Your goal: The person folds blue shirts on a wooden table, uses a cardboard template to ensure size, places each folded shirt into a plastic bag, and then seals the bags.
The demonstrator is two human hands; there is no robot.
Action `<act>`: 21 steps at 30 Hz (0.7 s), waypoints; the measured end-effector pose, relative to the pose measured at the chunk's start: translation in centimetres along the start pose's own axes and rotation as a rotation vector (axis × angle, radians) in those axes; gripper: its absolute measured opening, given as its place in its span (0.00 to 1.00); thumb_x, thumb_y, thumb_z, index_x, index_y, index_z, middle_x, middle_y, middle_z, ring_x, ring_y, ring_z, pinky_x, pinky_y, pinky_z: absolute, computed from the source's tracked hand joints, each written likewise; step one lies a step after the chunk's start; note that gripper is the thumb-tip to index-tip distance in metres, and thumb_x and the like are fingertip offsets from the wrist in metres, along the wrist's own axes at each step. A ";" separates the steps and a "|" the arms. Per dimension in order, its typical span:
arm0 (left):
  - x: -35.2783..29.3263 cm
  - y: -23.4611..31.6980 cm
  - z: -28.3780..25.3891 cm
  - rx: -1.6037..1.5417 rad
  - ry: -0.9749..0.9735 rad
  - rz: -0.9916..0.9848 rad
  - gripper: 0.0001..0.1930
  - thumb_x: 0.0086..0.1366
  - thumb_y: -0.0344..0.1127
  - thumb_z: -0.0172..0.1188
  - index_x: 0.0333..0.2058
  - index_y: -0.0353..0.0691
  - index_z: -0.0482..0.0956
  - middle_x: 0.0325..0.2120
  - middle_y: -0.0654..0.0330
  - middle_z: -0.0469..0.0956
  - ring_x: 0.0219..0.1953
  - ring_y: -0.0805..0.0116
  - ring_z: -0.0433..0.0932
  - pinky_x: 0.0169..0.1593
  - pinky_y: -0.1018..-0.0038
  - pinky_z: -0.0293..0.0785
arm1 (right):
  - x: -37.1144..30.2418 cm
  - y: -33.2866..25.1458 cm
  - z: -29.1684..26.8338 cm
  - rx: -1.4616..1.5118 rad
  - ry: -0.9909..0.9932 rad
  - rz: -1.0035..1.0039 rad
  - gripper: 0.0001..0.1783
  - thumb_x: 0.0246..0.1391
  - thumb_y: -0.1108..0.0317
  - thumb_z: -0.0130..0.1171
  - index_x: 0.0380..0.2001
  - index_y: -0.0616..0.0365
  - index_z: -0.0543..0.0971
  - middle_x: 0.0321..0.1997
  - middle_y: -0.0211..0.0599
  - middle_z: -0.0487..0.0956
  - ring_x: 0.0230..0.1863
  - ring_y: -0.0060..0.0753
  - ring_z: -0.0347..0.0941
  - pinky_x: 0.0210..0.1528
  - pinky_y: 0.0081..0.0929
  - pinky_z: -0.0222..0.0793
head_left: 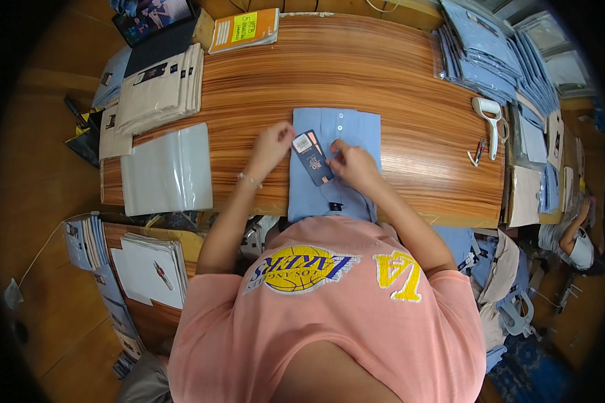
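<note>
A folded light-blue shirt (pixel 363 127) lies flat in front of me, its button placket running down the middle. On top rests a dark navy hang tag (pixel 313 161), slightly tilted, with a white barcode sticker and small orange parts. By the tag's upper left corner, my left hand (pixel 274 146) has its fingertips pinched together; what they hold is too small to make out. My right hand (pixel 353 165) is beside the tag's right edge, fingers curled in over the shirt. Whatever is between those fingers is hidden. A small dark label (pixel 335 206) shows near the shirt's lower edge.
Clear plastic sleeves (pixel 168 171) lie left of the shirt, below stacked beige packed shirts (pixel 158 101). Packed blue shirts (pixel 480 54) fill the far right. A white lint roller (pixel 489 111) and small snips (pixel 477 153) lie on the right. Another person (pixel 575 242) is beyond.
</note>
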State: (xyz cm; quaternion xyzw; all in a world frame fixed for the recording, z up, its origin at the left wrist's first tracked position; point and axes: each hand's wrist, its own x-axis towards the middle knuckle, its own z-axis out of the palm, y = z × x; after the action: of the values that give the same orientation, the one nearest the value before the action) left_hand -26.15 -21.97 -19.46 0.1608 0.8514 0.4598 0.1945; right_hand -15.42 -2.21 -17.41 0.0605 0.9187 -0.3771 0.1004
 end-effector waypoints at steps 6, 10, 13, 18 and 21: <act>-4.0 -2.0 3.5 -0.224 0.030 -0.030 0.07 0.60 0.31 0.56 0.32 0.32 0.76 0.21 0.57 0.78 0.24 0.74 0.76 0.29 0.78 0.71 | 0.0 -0.4 3.2 0.120 0.112 0.003 0.21 0.40 0.71 0.65 0.40 0.61 0.72 0.24 0.42 0.75 0.27 0.47 0.74 0.30 0.39 0.67; -4.7 -1.9 4.3 -0.413 0.070 -0.025 0.06 0.60 0.29 0.56 0.34 0.32 0.76 0.25 0.57 0.78 0.26 0.74 0.76 0.31 0.79 0.71 | 0.2 -0.9 3.3 0.098 0.049 0.036 0.26 0.40 0.72 0.65 0.45 0.61 0.70 0.25 0.42 0.76 0.28 0.45 0.75 0.31 0.37 0.68; -5.7 -1.6 3.9 -0.409 0.147 0.011 0.06 0.60 0.27 0.56 0.35 0.33 0.76 0.27 0.58 0.77 0.28 0.74 0.76 0.33 0.79 0.72 | 0.0 2.4 3.4 0.410 0.116 0.058 0.24 0.44 0.74 0.63 0.46 0.62 0.69 0.24 0.33 0.75 0.24 0.31 0.73 0.25 0.28 0.67; -8.7 -1.3 2.4 -0.103 0.234 0.054 0.06 0.58 0.28 0.57 0.35 0.36 0.76 0.33 0.57 0.76 0.32 0.68 0.75 0.36 0.76 0.72 | -3.6 4.6 0.9 0.875 0.224 0.273 0.22 0.49 0.77 0.59 0.49 0.60 0.68 0.26 0.27 0.72 0.23 0.16 0.66 0.18 0.13 0.60; -10.4 -2.8 3.1 0.163 0.142 0.212 0.14 0.54 0.35 0.63 0.40 0.41 0.77 0.46 0.53 0.70 0.46 0.57 0.69 0.51 0.66 0.65 | -3.7 5.9 2.0 0.835 0.298 0.246 0.26 0.49 0.77 0.59 0.53 0.61 0.67 0.29 0.32 0.73 0.23 0.19 0.67 0.19 0.16 0.62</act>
State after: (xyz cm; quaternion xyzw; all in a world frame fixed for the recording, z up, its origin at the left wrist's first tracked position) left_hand -15.87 -25.88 -21.54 0.2324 0.8757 0.4173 0.0705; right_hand -10.50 0.42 -21.94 0.2581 0.6783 -0.6876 -0.0215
